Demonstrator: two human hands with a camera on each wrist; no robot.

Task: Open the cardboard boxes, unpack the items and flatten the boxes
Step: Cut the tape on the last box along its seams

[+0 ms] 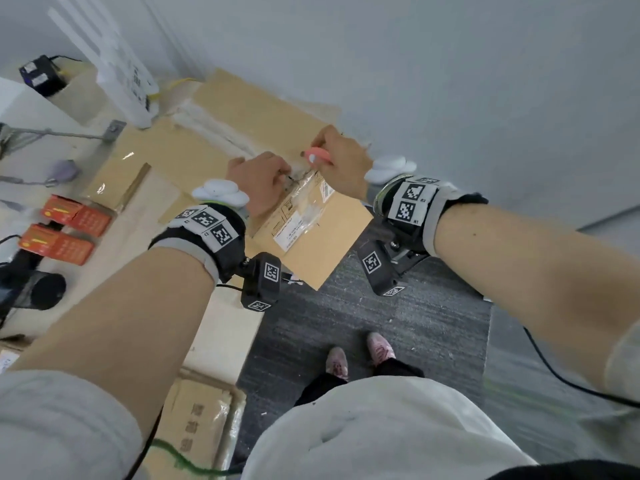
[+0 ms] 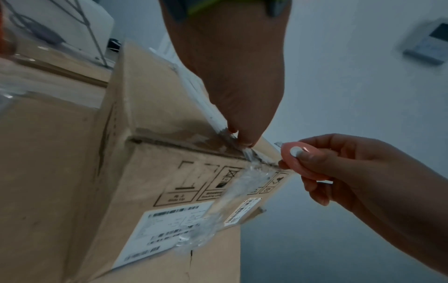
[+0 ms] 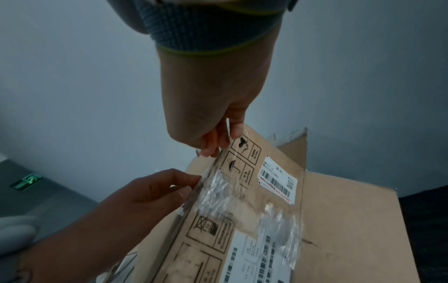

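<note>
Left hand (image 2: 232, 80) pinches clear tape (image 2: 244, 149) at top edge of cardboard box (image 1: 304, 237); right hand (image 2: 358, 172) grips pink cutter (image 2: 300, 162) just beside. Box stands against wall; small label reads "38/45"; two orange cartons (image 1: 65, 230) left

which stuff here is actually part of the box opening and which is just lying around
In the job:
cardboard box
clear tape, pinched by left hand
pink cutter, held in right hand

Lying about:
two orange cartons
flat cardboard
black device
</note>
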